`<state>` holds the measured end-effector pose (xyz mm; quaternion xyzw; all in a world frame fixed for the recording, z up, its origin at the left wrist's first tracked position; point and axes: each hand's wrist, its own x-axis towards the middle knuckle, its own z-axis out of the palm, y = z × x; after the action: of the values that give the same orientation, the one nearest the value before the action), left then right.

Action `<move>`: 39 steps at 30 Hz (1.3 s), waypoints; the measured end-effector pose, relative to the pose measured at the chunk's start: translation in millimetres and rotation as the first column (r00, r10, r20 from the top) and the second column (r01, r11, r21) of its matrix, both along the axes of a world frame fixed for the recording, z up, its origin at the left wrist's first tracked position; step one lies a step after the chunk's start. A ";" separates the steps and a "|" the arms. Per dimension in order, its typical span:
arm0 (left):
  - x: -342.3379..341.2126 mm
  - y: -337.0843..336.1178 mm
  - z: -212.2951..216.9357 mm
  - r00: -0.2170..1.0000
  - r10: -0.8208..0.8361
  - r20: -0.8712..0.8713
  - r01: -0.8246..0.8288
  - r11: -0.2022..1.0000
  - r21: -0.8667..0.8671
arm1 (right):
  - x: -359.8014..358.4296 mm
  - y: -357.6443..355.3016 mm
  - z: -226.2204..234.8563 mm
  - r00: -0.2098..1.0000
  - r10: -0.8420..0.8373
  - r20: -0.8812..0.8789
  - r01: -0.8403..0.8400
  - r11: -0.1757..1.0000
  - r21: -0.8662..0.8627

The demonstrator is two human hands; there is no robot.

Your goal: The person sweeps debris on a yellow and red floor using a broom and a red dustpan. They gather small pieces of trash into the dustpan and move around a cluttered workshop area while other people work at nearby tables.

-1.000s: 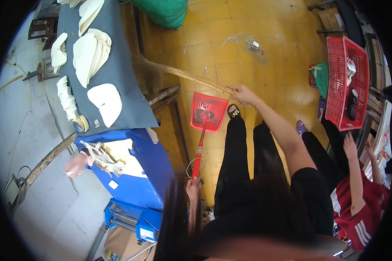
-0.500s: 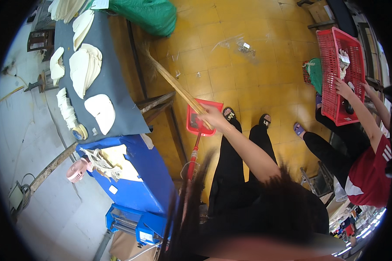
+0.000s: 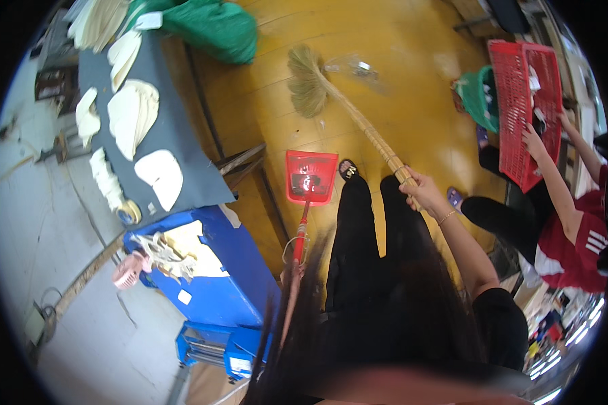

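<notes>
Head view shows your right hand (image 3: 419,190) closed round the pale broom (image 3: 358,115) handle, its straw head resting far out on the yellow floor (image 3: 412,88). Your left hand is hidden behind hair, so you cannot tell its grip, though the red dustpan (image 3: 311,177) stands just ahead of your feet. Judging by this, draw the broom toward the pan in short strokes and keep the pan's lip flat. Further left, a small white label (image 3: 184,296) sits on the blue box (image 3: 216,283); beyond the desk (image 3: 182,135) lies a green sack (image 3: 213,27).
</notes>
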<state>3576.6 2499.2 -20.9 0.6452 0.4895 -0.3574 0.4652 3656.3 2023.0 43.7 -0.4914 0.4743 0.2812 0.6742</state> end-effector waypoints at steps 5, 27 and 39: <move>-2.8 9.1 25.7 0.998 -0.023 -0.056 0.028 0.997 0.079 | -46.9 20.2 85.2 0.998 -0.006 0.066 -0.005 0.986 0.166; -163.6 -11.1 96.2 0.997 0.028 0.075 -0.044 0.975 0.220 | -113.4 -100.4 100.8 0.934 0.355 -0.035 -0.354 0.935 0.023; -213.9 -60.5 110.4 0.950 0.292 0.107 -0.311 0.894 0.322 | -80.2 -151.0 -17.2 0.515 0.857 -0.025 -0.825 0.488 -0.284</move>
<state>3362.7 2438.7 89.4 0.6407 0.6240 -0.1741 0.4122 3576.1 1872.0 26.4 -0.7598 0.1641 0.4799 0.4067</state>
